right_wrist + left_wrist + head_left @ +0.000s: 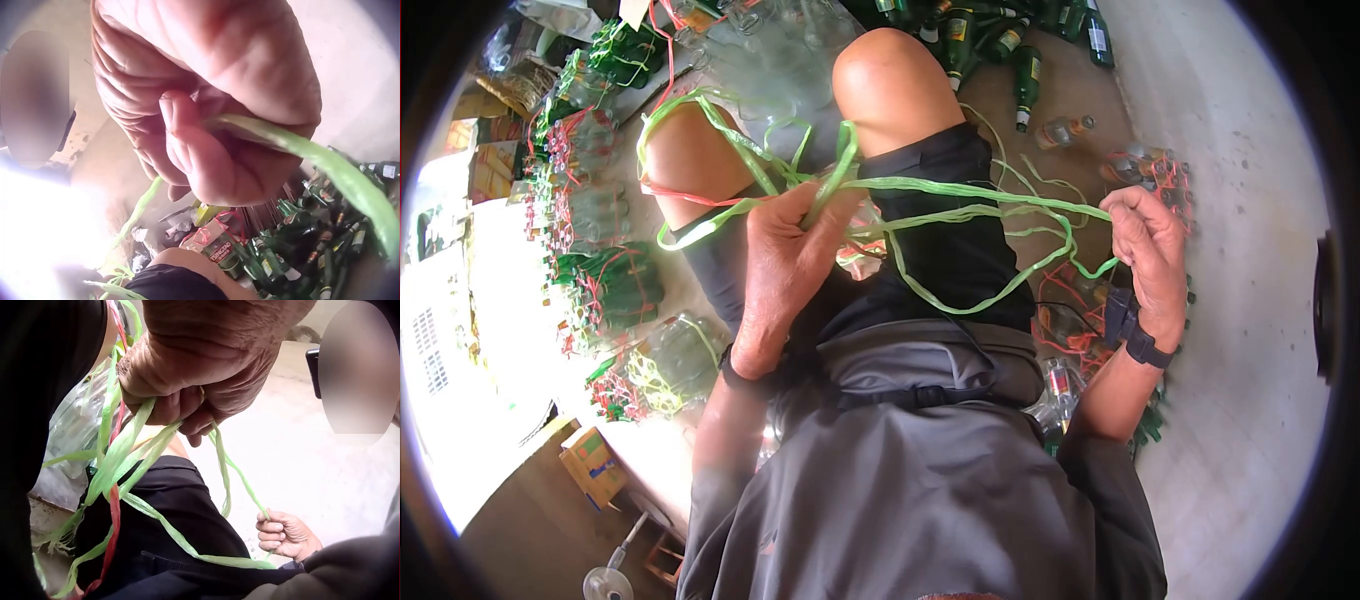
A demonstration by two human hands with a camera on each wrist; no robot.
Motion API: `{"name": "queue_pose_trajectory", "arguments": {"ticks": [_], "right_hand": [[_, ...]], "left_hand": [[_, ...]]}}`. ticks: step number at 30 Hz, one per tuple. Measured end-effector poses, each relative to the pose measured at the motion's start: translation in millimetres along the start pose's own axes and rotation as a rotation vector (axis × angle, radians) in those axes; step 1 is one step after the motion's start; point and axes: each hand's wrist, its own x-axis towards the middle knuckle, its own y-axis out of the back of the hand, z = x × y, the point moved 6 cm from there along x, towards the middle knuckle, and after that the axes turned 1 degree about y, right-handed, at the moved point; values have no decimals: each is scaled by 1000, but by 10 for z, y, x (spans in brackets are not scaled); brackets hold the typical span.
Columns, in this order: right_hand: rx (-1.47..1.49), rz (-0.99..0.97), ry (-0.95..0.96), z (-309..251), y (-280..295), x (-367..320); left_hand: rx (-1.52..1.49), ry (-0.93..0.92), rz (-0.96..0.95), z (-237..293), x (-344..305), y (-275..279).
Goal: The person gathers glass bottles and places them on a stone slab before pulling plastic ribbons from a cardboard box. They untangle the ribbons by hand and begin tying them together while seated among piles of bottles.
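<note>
My left hand (792, 245) grips a bunch of green plastic twine (990, 190) above my lap, with loops of it hanging out on the left. A red strand (115, 519) runs down among the green ones in the left wrist view. Out to the right, my right hand (1145, 245) pinches the twine between curled fingers, and several strands stretch between the two hands. One of these sags in a loop over my dark shorts (940, 250). In the right wrist view the green twine (312, 153) comes out from under the thumb.
Loose green bottles (1027, 85) lie on the floor ahead. Tied bundles of bottles (615, 285) line the left side. Clear bottles in a plastic bag (780, 60) stand beyond my knees. A pale wall (1230, 300) is at right, a cardboard box (592, 465) at lower left.
</note>
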Motion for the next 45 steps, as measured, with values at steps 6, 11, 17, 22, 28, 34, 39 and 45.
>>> {"name": "queue_pose_trajectory", "arguments": {"ticks": [6,11,17,22,28,34,39,45], "right_hand": [[-100,181,80,-107,206,-53],[-201,245,101,-309,380,-86],[-303,328,172,-503,589,-94],[-312,394,160,-543,649,-119],[-413,374,185,-71,656,139],[-533,139,497,-407,-342,129],[-474,-109,688,-550,-1279,231],[-418,-289,654,-524,-1610,346]], "left_hand": [[63,40,-13,19,-10,6],[85,8,29,10,7,28],[129,21,73,-73,20,109],[96,71,87,-87,10,129],[6,45,15,-58,-6,15],[21,11,-56,-75,16,-100],[-10,32,-116,-8,18,-227],[-60,4,-171,-26,53,-219]]}}
